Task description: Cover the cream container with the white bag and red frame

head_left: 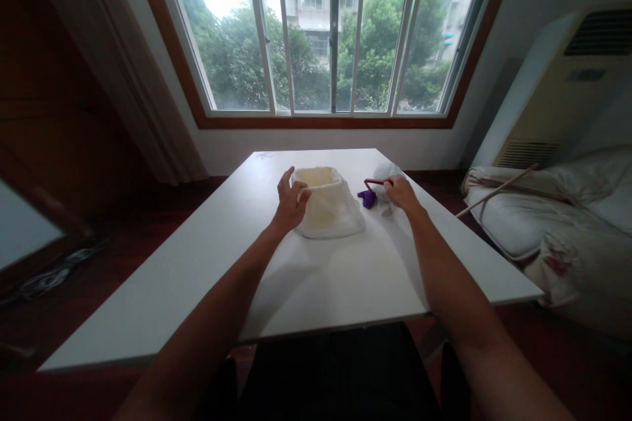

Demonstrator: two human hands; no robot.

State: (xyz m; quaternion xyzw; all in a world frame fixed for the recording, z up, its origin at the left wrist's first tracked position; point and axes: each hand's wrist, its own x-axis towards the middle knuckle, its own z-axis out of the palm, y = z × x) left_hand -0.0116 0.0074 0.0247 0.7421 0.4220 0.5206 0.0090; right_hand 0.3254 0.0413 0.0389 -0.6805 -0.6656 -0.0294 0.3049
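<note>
A small cream-coloured bin (328,207) stands upright on the white table, lined with a thin whitish plastic bag (353,218) that is folded over its rim and hangs loosely around it. My left hand (291,200) is at the bin's left side, with thumb and fingers closed on the bag-covered rim. To the right of the bin, my right hand (401,192) grips one end of a thin dark red bent object (374,181), whose exact kind I cannot make out. Just below its far end is a crumpled purple piece (367,198). Clear crumpled plastic (388,171) lies behind and beside my right hand.
The white table (197,263) stretches toward a wide window (316,33). On the right, a covered sofa (523,217) has a wooden stick (498,191) leaning over it, near a floor-standing air conditioner (553,85). Cables (54,273) lie on the floor at left.
</note>
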